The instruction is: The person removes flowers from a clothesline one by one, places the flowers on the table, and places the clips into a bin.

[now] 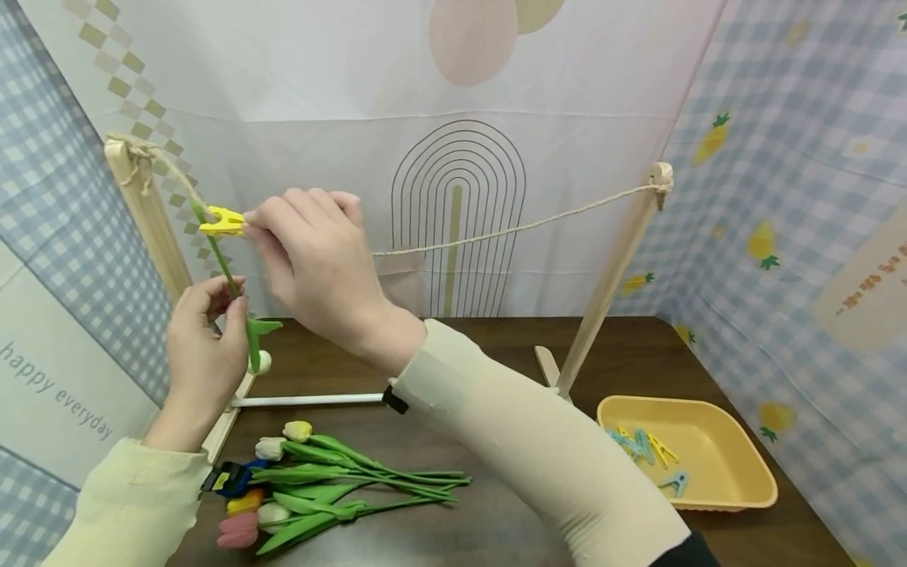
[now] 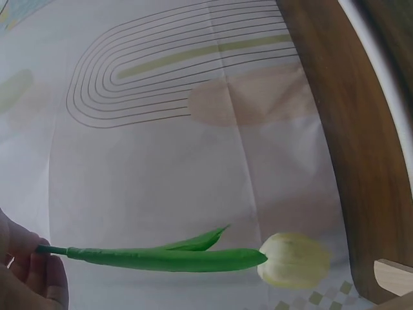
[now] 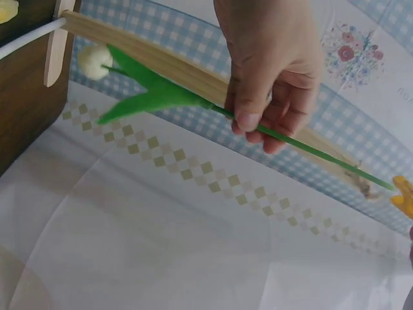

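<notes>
1. One white tulip (image 1: 253,346) hangs head down at the far left; the left hand (image 1: 205,346) pinches its thin green stem.
2. One yellow plastic peg (image 1: 222,223) sits on the rough twine rope (image 1: 510,228), pinched by the right hand (image 1: 312,264).
3. Two pale wooden posts (image 1: 609,291) carry the rope.
4. About five soft tulips (image 1: 312,484) lie near left on the dark desk (image 1: 496,354).
5. One yellow rectangular tray (image 1: 737,465), near right, holds about four pegs.
</notes>
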Tool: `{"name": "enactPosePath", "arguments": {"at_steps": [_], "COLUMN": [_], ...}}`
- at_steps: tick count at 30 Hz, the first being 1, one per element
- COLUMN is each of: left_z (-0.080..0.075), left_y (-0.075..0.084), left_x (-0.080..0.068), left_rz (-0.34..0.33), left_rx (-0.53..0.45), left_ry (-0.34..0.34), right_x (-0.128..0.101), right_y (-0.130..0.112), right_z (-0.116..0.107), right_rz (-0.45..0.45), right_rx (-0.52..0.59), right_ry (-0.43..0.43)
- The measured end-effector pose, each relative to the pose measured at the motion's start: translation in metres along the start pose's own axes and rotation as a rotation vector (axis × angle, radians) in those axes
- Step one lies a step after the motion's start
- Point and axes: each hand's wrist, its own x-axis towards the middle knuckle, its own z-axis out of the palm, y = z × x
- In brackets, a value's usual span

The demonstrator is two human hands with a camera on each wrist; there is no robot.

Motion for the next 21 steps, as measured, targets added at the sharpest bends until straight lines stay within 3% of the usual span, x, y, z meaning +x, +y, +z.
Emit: {"name": "enactPosePath", "arguments": {"at_steps": [3, 6, 12, 21], "left_z": [-0.002, -0.005, -0.01, -0.009], "left_y": [-0.001, -0.002, -0.001, -0.001], "left_x": [-0.008, -0.018, -0.037, -0.06], "left_rz": [0.023, 0.04, 0.088, 0.231], "left_rx": [0.02, 0.035, 0.056, 0.093], "left_ry": [-0.019, -0.036, -0.1, -0.22], "right_x": [-0.011, -0.026, -0.069, -0.146], "right_y": [0.001, 0.002, 0.015, 0.054], "right_z": [-0.011, -0.019, -0.024, -0.039], "right_rz": [-0.037, -0.07, -0.092, -0.024], "right_rx": [0.048, 0.061, 0.051, 0.028], "right_ry": [0.068, 0.076, 0.016, -0.097]}}
